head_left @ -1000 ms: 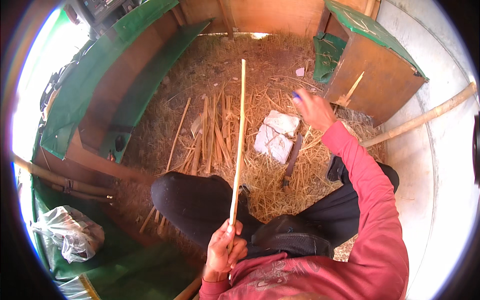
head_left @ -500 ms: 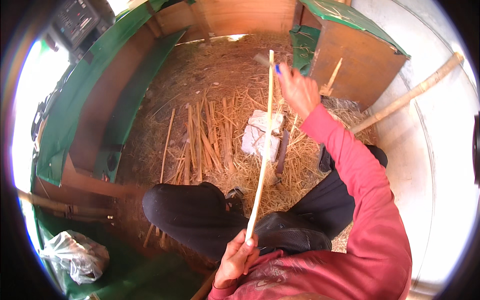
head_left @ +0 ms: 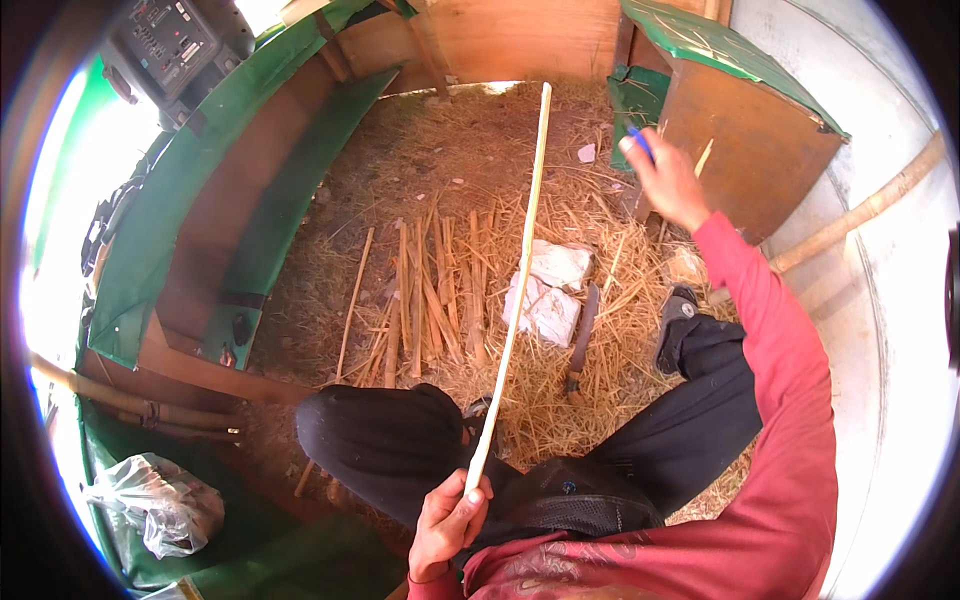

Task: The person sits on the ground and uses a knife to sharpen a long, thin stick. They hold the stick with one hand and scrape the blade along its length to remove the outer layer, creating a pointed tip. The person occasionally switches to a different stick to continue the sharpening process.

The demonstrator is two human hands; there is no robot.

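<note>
A long pale peeled stick (head_left: 528, 235) slants up and away from my lap. Its near end is gripped in my left hand (head_left: 450, 520), with the thumb pressed along it. At the far right my right hand (head_left: 670, 180) is raised beside the stick's far end, apart from it. The fingers are closed round a blue-handled knife (head_left: 641, 143), whose blade is hard to make out now. Beneath the stick, two whitish stone blocks (head_left: 545, 310) lie on straw. A dark machete-like blade (head_left: 583, 335) rests just right of them.
Several split sticks (head_left: 430, 290) lie left of the blocks amid straw shavings. A wooden box (head_left: 740, 150) with a green cover stands at the far right, and a bamboo pole (head_left: 860, 215) leans below it. A clear plastic bag (head_left: 160, 505) sits at the near left.
My right hand with the knife has moved right, away from the stick. The stick's near end and my left hand have shifted slightly left and nearer. The view has also shifted.
</note>
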